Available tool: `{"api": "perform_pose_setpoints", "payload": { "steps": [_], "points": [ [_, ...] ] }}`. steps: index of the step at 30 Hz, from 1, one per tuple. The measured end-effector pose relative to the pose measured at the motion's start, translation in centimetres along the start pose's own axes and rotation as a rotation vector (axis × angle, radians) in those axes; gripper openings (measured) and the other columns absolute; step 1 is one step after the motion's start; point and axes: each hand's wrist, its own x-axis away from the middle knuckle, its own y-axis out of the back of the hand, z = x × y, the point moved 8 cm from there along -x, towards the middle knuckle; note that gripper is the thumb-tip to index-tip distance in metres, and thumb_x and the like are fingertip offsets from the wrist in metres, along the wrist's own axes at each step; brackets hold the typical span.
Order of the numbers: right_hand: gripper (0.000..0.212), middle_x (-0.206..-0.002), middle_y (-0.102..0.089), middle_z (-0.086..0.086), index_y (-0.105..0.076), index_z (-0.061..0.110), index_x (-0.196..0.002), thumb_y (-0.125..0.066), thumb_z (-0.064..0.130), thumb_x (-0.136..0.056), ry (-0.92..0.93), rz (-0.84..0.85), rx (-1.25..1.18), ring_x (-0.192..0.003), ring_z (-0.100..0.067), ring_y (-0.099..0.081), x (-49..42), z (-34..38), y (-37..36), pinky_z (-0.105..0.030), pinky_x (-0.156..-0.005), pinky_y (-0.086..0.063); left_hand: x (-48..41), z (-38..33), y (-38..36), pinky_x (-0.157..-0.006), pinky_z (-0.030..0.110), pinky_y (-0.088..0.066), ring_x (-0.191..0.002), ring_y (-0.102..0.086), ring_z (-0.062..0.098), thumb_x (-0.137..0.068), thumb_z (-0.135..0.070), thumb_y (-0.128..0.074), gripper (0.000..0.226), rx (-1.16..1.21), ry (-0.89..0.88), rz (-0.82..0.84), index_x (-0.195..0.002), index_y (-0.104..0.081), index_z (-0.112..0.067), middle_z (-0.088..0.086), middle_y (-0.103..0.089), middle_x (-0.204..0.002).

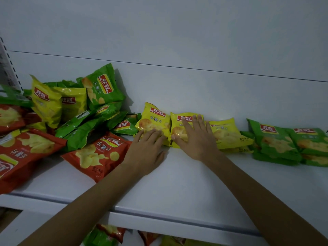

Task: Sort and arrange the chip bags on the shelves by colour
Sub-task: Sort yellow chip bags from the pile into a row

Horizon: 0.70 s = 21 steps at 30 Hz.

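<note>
Left hand (147, 150) and right hand (195, 141) rest fingers (194, 122) flat on yellow bags (156, 119), apparently ungripped

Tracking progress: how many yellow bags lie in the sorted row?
3 yellow bags: one under the left hand, one under the right hand, one further right; more may hide beneath.

The right hand (197, 141) lies flat on the middle yellow bag (175, 122); the left hand (147, 148) touches a second yellow bag (154, 119) just left of it
</note>
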Motion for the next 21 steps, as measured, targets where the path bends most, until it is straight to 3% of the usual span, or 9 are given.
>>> {"api": "perform_pose_setpoints", "payload": {
  "steps": [4,6,8,12,17,21],
  "points": [
    [0.093,-0.159,-0.019,-0.014,-0.027,0.023,-0.151,-0.009,0.073,-0.074,0.024,-0.02,-0.084,-0.149,-0.027,-0.006,2.5,0.3,1.2,-0.043,-0.119,-0.004,-0.2,-0.9,0.7,-0.096,0.048,-0.048,-0.115,-0.06,0.03,-0.086,-0.039,-0.035,0.05,-0.105,-0.082,0.0,-0.116,-0.065,-0.012,0.011,-0.064,-0.124],
    [0.076,-0.157,-0.026,-0.012,-0.031,0.022,-0.149,-0.026,0.065,-0.086,0.043,-0.031,-0.114,-0.148,-0.027,-0.012,4.0,0.3,1.2,-0.042,-0.118,-0.009,-0.3,-1.6,1.3,-0.094,0.045,-0.05,-0.112,-0.062,0.028,-0.084,-0.037,-0.034,0.052,-0.185,-0.118,0.009,-0.117,-0.066,-0.012,0.01,-0.065,-0.123],
    [0.064,-0.145,-0.045,-0.014,-0.047,0.017,-0.139,-0.044,0.052,-0.086,0.084,-0.131,-0.186,-0.141,-0.03,-0.031,5.3,0.5,1.9,-0.043,-0.113,-0.024,-0.1,-2.0,2.1,-0.092,0.042,-0.051,-0.11,-0.063,0.028,-0.083,-0.037,-0.035,0.053,-0.194,-0.118,0.012,-0.121,-0.063,-0.012,0.009,-0.065,-0.122],
    [0.054,-0.131,-0.057,-0.012,-0.058,0.012,-0.127,-0.045,0.043,-0.085,0.199,-0.193,-0.368,-0.127,-0.033,-0.048,7.0,1.5,2.6,-0.046,-0.102,-0.043,2.4,-3.0,4.3,-0.092,0.036,-0.046,-0.112,-0.06,0.025,-0.086,-0.041,-0.041,0.053,-0.158,-0.049,-0.052,-0.132,-0.051,-0.017,0.006,-0.062,-0.127],
    [0.053,-0.127,-0.058,-0.009,-0.059,0.013,-0.125,-0.042,0.044,-0.085,0.355,-0.168,-0.437,-0.121,-0.031,-0.051,8.1,4.7,3.4,-0.045,-0.099,-0.045,7.1,-3.6,7.8,-0.092,0.038,-0.047,-0.116,-0.057,0.026,-0.093,-0.042,-0.042,0.047,-0.157,0.045,-0.091,-0.131,-0.056,-0.017,0.006,-0.06,-0.13],
    [0.047,-0.132,-0.054,-0.007,-0.054,0.014,-0.13,-0.053,0.038,-0.09,0.464,-0.154,-0.5,-0.124,-0.027,-0.046,9.4,8.9,4.7,-0.043,-0.101,-0.041,12.6,-1.9,8.8,-0.094,0.038,-0.047,-0.12,-0.053,0.025,-0.092,-0.045,-0.04,0.05,-0.171,0.183,-0.032,-0.133,-0.053,-0.018,0.006,-0.057,-0.134]
  ]
}}
